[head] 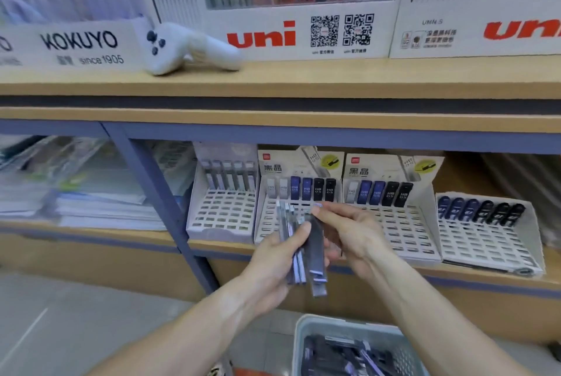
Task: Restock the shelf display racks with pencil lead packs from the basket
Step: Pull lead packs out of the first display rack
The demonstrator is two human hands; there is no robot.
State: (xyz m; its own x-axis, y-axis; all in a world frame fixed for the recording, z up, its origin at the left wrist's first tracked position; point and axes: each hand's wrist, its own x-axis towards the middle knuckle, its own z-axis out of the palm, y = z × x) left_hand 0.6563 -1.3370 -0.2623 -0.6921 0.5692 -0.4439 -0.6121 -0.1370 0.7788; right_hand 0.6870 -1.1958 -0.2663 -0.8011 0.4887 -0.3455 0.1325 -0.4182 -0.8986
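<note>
My left hand (pixel 274 257) grips a fanned bundle of slim pencil lead packs (pixel 290 233) in front of the lower shelf. My right hand (pixel 349 233) pinches one dark pack (pixel 316 254) at its upper end, beside that bundle. Behind my hands stand several white slotted display racks: a left rack (pixel 224 211) with grey packs, a second rack (pixel 270 224) and a third rack (pixel 394 224) with white, blue and black packs in their top rows, and a right rack (pixel 485 233). The pale basket (pixel 303 342) with more packs sits below on the floor.
A white game controller (pixel 185 47) lies on the upper wooden shelf (pixel 334 78) before pen display boxes (pixel 303 26). Stacked paper goods (pixel 76 193) fill the lower shelf's left bay, past a blue shelf post (pixel 164 202). Grey floor (pixel 76 315) lies at lower left.
</note>
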